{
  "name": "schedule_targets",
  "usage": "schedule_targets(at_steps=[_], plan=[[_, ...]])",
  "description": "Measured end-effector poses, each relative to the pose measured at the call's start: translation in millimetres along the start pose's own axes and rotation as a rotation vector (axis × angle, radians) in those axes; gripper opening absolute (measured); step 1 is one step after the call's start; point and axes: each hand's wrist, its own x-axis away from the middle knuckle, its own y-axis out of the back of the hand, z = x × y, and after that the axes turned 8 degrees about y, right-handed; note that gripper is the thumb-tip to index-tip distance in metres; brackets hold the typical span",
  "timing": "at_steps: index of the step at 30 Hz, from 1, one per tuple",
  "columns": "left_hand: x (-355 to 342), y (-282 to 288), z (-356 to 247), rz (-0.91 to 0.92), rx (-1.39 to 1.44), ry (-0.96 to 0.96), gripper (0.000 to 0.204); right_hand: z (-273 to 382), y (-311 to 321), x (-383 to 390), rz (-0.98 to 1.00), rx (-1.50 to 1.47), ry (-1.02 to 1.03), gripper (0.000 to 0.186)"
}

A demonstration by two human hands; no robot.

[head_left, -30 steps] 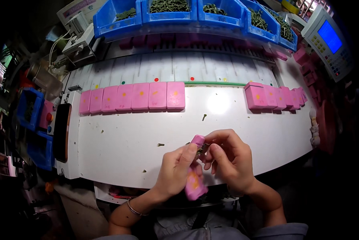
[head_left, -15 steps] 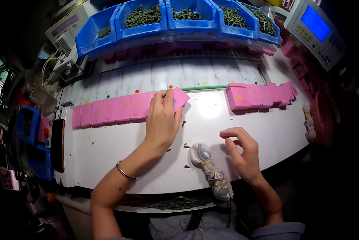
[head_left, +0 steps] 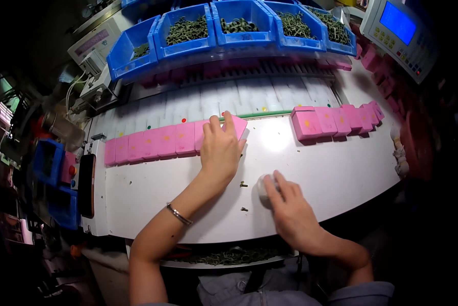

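Observation:
My left hand grips a pink block at the right end of the left row of pink blocks, each touching the one beside it along a green strip. Lower right, my right hand is over a pale cloth bundle, its fingers bent on it and slightly blurred; most of the bundle is hidden under the hand. A few small green stalk-like bits lie on the white table between my hands. A second row of pink blocks stands to the right.
Blue bins of green pieces line the back. A control panel with a blue screen stands back right. At left are a dark phone-like device and more blue bins. A tray of green scraps sits below the table's front edge.
A second ago both hands worked on pink pieces near the front. My left hand has moved a block up to the row; my right hand has moved down onto the cloth bundle.

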Motion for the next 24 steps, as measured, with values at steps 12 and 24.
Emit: schedule_targets(at_steps=[12, 24], plan=[[38, 48, 46, -0.044, 0.187, 0.067, 0.057, -22, -6, -27, -0.142, 0.039, 0.073, 0.059], [127, 70, 88, 0.359, -0.033, -0.114, 0.070, 10, -64, -54, -0.025, -0.129, 0.268, 0.052]])
